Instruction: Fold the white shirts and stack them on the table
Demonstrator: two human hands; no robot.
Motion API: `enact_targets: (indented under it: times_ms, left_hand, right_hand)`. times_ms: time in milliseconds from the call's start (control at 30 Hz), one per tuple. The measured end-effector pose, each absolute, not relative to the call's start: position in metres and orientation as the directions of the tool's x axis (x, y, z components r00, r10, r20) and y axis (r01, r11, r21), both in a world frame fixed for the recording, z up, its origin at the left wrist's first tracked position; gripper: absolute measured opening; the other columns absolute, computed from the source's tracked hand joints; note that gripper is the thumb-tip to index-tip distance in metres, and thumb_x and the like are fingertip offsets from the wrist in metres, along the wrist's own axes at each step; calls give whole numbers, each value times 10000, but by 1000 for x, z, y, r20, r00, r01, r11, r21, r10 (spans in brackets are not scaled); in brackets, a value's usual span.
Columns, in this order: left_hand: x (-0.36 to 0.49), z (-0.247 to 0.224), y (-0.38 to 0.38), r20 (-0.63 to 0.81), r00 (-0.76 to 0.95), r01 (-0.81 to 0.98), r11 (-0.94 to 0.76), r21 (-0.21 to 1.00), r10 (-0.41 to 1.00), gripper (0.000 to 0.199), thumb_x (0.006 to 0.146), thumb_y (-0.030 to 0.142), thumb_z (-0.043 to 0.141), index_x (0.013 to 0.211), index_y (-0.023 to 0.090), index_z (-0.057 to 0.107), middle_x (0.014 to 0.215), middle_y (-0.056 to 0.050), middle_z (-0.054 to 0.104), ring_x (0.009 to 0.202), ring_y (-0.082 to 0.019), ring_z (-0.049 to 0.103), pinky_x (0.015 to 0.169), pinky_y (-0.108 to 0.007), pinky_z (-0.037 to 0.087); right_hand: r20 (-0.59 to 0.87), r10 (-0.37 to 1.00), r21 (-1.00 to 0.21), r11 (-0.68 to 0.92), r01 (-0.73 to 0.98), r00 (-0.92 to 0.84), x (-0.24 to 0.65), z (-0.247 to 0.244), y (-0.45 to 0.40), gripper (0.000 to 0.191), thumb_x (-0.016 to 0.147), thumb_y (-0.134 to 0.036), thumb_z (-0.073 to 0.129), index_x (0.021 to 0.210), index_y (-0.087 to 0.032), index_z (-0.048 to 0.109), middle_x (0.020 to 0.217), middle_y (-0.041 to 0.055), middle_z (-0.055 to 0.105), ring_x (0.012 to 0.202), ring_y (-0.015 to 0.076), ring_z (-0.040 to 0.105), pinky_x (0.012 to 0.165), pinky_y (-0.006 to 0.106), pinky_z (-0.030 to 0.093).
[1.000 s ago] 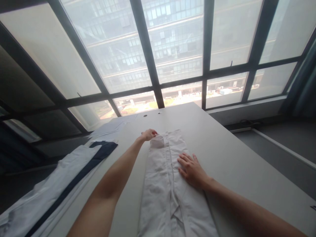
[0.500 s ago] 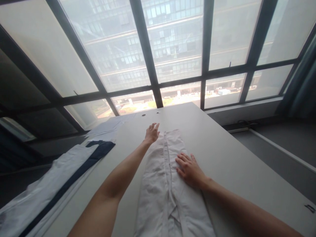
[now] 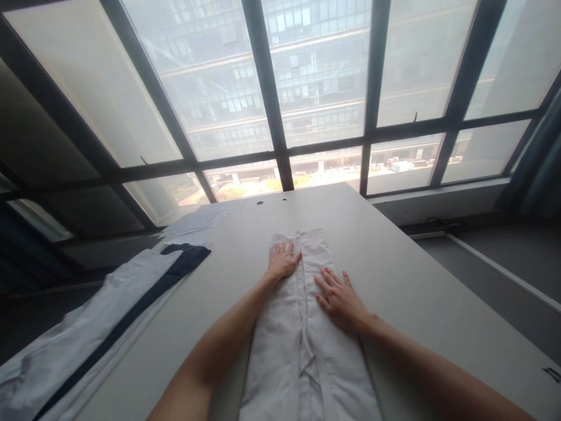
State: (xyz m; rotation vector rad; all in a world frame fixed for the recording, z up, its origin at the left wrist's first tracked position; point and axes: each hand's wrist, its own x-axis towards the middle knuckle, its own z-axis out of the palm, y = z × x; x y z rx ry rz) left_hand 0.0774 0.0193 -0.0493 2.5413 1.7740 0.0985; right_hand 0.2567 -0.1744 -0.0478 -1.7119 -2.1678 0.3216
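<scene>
A white garment (image 3: 276, 362) lies lengthwise before me, folded into a long strip with its two sides meeting along a middle seam. Small wrinkles and a turned-up flap show along that line nearer to me. My left hand (image 3: 284, 261) rests flat on the far left part of the cloth, fingers spread, thumb by the seam. On the right side of the garment lies my right hand (image 3: 339, 298), open, palm down near the edge. Neither hand grips the fabric. The garment's near end runs out of view at the bottom.
The white table (image 3: 412, 304) reaches to large windows with dark frames (image 3: 280, 158). Along its left edge lie white clothes (image 3: 100, 310) and a navy garment (image 3: 144, 298), with white sheets (image 3: 193, 222) beyond. A white bar (image 3: 495, 269) runs past the table's right side.
My left hand has come down from above the garment's far end onto its far left part. My right hand stays on the right side. The view has shifted slightly.
</scene>
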Motion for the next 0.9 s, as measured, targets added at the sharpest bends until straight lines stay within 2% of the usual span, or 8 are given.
enact_targets:
  times_ms: [133,200,333,467,600,667,767,900]
  left_hand:
    - [79,-49,20,45,341,934,-344,99,939,733,1005,647,261,1620,251,214,1662,-149,221,1528,-375,155,1196,-580,138]
    - [80,-50,18,43,343,931,-346,115,938,714,1004,641,273,1616,277,227,1663,-134,226,1527,-382,151,1195,-584,135]
    - [79,-50,15,68,352,925,-358,125,933,673,1006,630,275,1597,308,289,1658,-106,256,1523,-371,179,1200,-576,136]
    - [78,-48,14,86,351,922,-361,142,932,681,993,640,309,1580,297,336,1649,-101,283,1516,-369,203,1203,-569,144]
    - [78,-46,12,79,356,917,-364,161,931,681,984,647,323,1558,286,386,1643,-114,295,1509,-373,221,1200,-567,152]
    - [79,-46,12,71,358,916,-365,168,931,684,987,646,310,1562,281,378,1645,-120,286,1512,-369,211,1201,-566,140]
    - [80,-46,12,63,361,913,-367,178,930,693,989,652,291,1575,287,345,1652,-114,269,1518,-364,190,1201,-563,129]
    - [80,-47,12,54,358,914,-361,182,932,687,986,649,286,1571,295,349,1653,-117,265,1521,-370,182,1198,-567,129]
  right_hand:
    - [147,971,-381,231,895,-188,258,-48,-175,543,1005,-403,423,1513,-214,431,1645,115,294,1533,257,192,1212,601,28]
    - [167,972,-368,216,904,-164,257,-46,-173,500,1008,-386,423,1478,-223,479,1617,111,359,1506,265,259,1210,600,58]
    - [256,961,-335,192,923,-107,245,-35,-159,426,1037,-392,373,1358,-236,604,1489,124,526,1378,262,435,1175,484,231]
    - [211,966,-307,212,928,-151,220,-26,-141,448,1034,-503,372,1336,-290,625,1531,121,471,1408,312,382,1123,509,274]
    - [156,983,-311,140,940,-94,201,-27,-132,530,1015,-530,397,1301,-153,636,1410,199,562,1330,360,448,1080,535,322]
    - [179,984,-361,90,928,-26,204,-27,-129,555,1016,-531,373,1256,-115,651,1333,212,607,1269,364,490,1045,523,370]
    - [251,964,-511,51,858,92,226,-23,-126,579,1010,-549,339,1201,-125,684,1334,212,608,1266,351,506,1041,492,405]
    - [404,887,-737,172,653,222,278,-18,-129,695,959,-647,358,1236,-95,679,1340,228,610,1253,317,558,1048,446,451]
